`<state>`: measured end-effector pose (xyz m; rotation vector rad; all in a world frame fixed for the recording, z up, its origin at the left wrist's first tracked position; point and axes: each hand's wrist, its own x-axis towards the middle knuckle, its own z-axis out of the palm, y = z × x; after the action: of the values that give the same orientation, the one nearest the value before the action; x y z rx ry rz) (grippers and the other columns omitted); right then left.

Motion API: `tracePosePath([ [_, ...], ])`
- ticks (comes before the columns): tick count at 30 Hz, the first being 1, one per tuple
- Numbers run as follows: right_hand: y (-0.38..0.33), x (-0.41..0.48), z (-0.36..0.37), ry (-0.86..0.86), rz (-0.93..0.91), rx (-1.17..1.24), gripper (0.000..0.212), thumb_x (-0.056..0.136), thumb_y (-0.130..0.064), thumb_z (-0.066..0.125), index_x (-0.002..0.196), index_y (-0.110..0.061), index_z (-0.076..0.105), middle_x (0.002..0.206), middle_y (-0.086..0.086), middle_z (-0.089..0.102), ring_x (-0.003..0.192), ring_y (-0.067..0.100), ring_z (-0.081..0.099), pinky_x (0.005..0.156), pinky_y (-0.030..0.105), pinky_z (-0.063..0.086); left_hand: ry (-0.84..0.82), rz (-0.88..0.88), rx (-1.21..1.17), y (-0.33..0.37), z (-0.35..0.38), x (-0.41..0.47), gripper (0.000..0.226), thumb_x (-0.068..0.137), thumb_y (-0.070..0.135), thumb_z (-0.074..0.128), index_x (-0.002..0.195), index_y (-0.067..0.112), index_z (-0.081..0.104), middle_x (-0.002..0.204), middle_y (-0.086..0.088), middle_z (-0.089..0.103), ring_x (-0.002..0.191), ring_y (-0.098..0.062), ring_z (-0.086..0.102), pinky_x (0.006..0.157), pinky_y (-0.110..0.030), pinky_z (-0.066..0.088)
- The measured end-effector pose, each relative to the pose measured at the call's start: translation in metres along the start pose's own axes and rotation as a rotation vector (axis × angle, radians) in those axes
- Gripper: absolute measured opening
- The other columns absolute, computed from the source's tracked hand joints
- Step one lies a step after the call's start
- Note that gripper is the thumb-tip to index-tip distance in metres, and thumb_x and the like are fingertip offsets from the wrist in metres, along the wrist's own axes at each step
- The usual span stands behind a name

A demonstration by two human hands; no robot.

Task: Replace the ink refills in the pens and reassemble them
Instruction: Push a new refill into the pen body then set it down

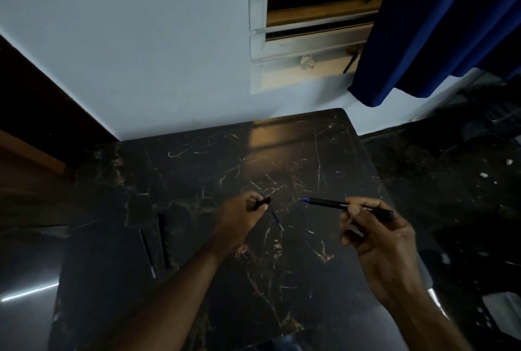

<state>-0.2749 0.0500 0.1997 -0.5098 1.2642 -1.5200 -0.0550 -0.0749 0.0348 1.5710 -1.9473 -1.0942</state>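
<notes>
Two hands over the black marble table [197, 280]: right hand [377, 235] grips a dark blue-tipped pen [332, 204] pointing 9 o'clock, print unreadable; left hand [242, 215] pinches a small black pen piece [262, 202] and thin blue refill [275, 216].

You work over a glossy black marble-look table [310, 153], gold-veined and reflective. Your right hand's pen barrel [332, 204] looks like smooth dark plastic with a faint sheen. The blue curtain [423, 26] is matt cloth; the wall [127, 40] is matt painted.

A dark marble-patterned table [310, 159] carries two slim pen parts [162, 238] lying side by side at its left.
</notes>
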Motion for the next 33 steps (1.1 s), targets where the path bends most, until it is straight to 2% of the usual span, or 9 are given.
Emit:
tracePosePath([
  [3, -0.027, -0.001, 0.017, -0.025, -0.135, 0.033, 0.013, 0.080, -0.010, 0.070, 0.091, -0.009, 0.076, 0.077, 0.011, 0.070, 0.067, 0.018, 0.068, 0.050, 0.026, 0.056, 0.050, 0.100, -0.528, 0.072, -0.056, -0.021, 0.020, 0.093, 0.028, 0.082, 0.110, 0.019, 0.076, 0.098, -0.003, 0.081, 0.086, -0.021, 0.078, 0.067, -0.040, 0.065],
  [5, -0.051, -0.003, 0.033, -0.060, -0.258, 0.056, 0.011, 0.082, -0.015, 0.072, 0.091, -0.010, 0.076, 0.076, 0.009, 0.070, 0.066, 0.018, 0.067, 0.049, 0.026, 0.055, 0.070, 0.289, -0.668, 0.118, -0.098, -0.042, 0.022, 0.095, 0.033, 0.080, 0.115, 0.024, 0.076, 0.106, -0.006, 0.081, 0.089, -0.021, 0.079, 0.067, -0.034, 0.066],
  [8, -0.088, -0.009, 0.059, -0.104, -0.423, 0.050, 0.009, 0.085, -0.019, 0.073, 0.091, -0.015, 0.077, 0.075, 0.007, 0.072, 0.065, 0.019, 0.067, 0.049, 0.028, 0.054, 0.088, 0.476, -0.764, 0.166, -0.143, -0.066, 0.020, 0.098, 0.027, 0.078, 0.117, 0.020, 0.078, 0.102, -0.008, 0.081, 0.083, -0.019, 0.077, 0.063, -0.032, 0.063],
  [12, -0.120, -0.021, 0.083, -0.222, -0.552, 0.031, 0.016, 0.088, -0.028, 0.077, 0.095, -0.014, 0.077, 0.078, 0.008, 0.073, 0.066, 0.021, 0.068, 0.050, 0.029, 0.055, 0.147, 0.574, -0.778, 0.199, -0.168, -0.082, 0.023, 0.096, 0.028, 0.078, 0.114, 0.014, 0.080, 0.092, -0.003, 0.079, 0.071, -0.018, 0.072, 0.060, -0.029, 0.060],
  [18, -0.129, -0.031, 0.096, -0.325, -0.586, -0.024, 0.018, 0.086, -0.036, 0.080, 0.097, -0.022, 0.079, 0.086, 0.007, 0.076, 0.070, 0.021, 0.071, 0.052, 0.029, 0.058, 0.187, 0.681, -0.690, 0.207, -0.184, -0.091, 0.019, 0.098, 0.011, 0.074, 0.114, 0.002, 0.077, 0.099, 0.001, 0.077, 0.074, -0.016, 0.073, 0.062, -0.028, 0.062],
  [22, -0.120, -0.030, 0.101, -0.368, -0.562, -0.040, 0.020, 0.084, -0.036, 0.082, 0.095, -0.020, 0.080, 0.083, 0.013, 0.074, 0.070, 0.025, 0.071, 0.054, 0.030, 0.058, 0.153, 0.667, -0.697, 0.208, -0.179, -0.091, 0.021, 0.096, 0.016, 0.078, 0.112, 0.003, 0.079, 0.099, 0.001, 0.079, 0.078, -0.014, 0.075, 0.063, -0.027, 0.062],
  [26, -0.116, -0.022, 0.102, -0.412, -0.549, -0.001, 0.006, 0.092, -0.018, 0.073, 0.094, -0.018, 0.079, 0.080, 0.008, 0.074, 0.068, 0.020, 0.070, 0.055, 0.028, 0.058, 0.133, 0.629, -0.726, 0.211, -0.174, -0.085, 0.021, 0.093, 0.019, 0.080, 0.112, 0.011, 0.081, 0.088, 0.001, 0.082, 0.072, -0.013, 0.076, 0.061, -0.027, 0.063],
  [28, -0.114, -0.017, 0.100, -0.428, -0.547, 0.015, 0.011, 0.092, -0.007, 0.067, 0.095, -0.012, 0.076, 0.080, 0.007, 0.073, 0.068, 0.020, 0.069, 0.056, 0.029, 0.057, 0.123, 0.643, -0.714, 0.212, -0.172, -0.080, 0.019, 0.093, 0.017, 0.079, 0.112, 0.011, 0.081, 0.086, 0.000, 0.082, 0.071, -0.014, 0.077, 0.062, -0.027, 0.063],
  [33, -0.088, 0.007, 0.092, -0.449, -0.476, 0.031, 0.008, 0.092, -0.004, 0.069, 0.099, -0.003, 0.072, 0.083, 0.011, 0.073, 0.072, 0.021, 0.070, 0.061, 0.030, 0.058, 0.098, 0.618, -0.685, 0.191, -0.159, -0.060, 0.019, 0.097, 0.016, 0.077, 0.115, 0.010, 0.078, 0.088, -0.002, 0.081, 0.074, -0.016, 0.078, 0.065, -0.028, 0.065],
])
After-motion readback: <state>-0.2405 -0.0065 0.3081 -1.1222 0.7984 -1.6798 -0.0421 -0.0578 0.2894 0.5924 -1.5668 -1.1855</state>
